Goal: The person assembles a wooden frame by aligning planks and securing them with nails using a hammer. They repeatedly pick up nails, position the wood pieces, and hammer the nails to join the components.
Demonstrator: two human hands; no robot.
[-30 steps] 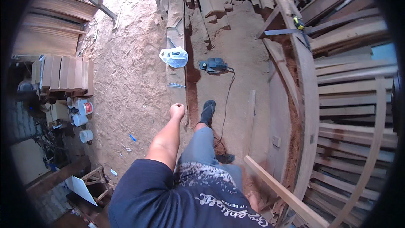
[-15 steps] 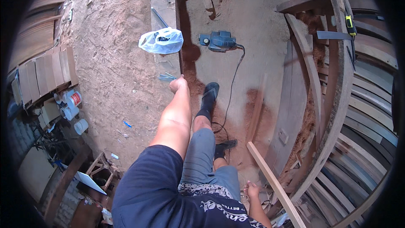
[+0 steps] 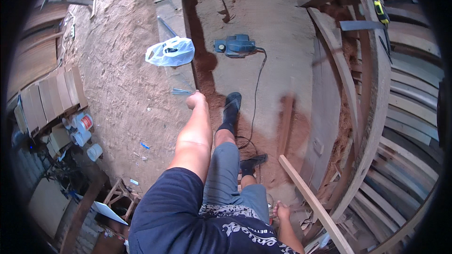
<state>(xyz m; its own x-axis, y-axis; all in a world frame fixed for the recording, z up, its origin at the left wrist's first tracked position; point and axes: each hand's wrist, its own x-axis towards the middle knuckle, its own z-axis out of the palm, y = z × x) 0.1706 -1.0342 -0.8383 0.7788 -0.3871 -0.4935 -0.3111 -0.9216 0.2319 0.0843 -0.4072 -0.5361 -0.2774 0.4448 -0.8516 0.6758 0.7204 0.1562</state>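
My left hand (image 3: pixel 194 99) reaches forward over a long board (image 3: pixel 167 11) on the ground. Its fingers are closed round a bunch of long thin nails (image 3: pixel 180 91), whose shanks stick out to the left. Just beyond lies a white plastic bag (image 3: pixel 181 49) with something dark inside. A metal bar (image 3: pixel 167 27) pokes out behind the bag. Low down beside my hip, my right hand (image 3: pixel 281 210) is curled closed; whatever is in it, if anything, cannot be made out. A pale wooden batten (image 3: pixel 310 197) slants close to that hand.
A blue electric planer (image 3: pixel 238 45) lies on the dusty floor, its black cord (image 3: pixel 256 94) trailing back past my feet. To the right, a curved timber frame (image 3: pixel 369 113) carries a yellow tape measure (image 3: pixel 381 13) and a flat metal blade (image 3: pixel 360 26). White buckets (image 3: pixel 82 136) stand at left.
The view has shifted slightly, so the bag and planer sit further left. The nails in my left hand have gone from fanned out to nearly parallel. My right hand stays curled.
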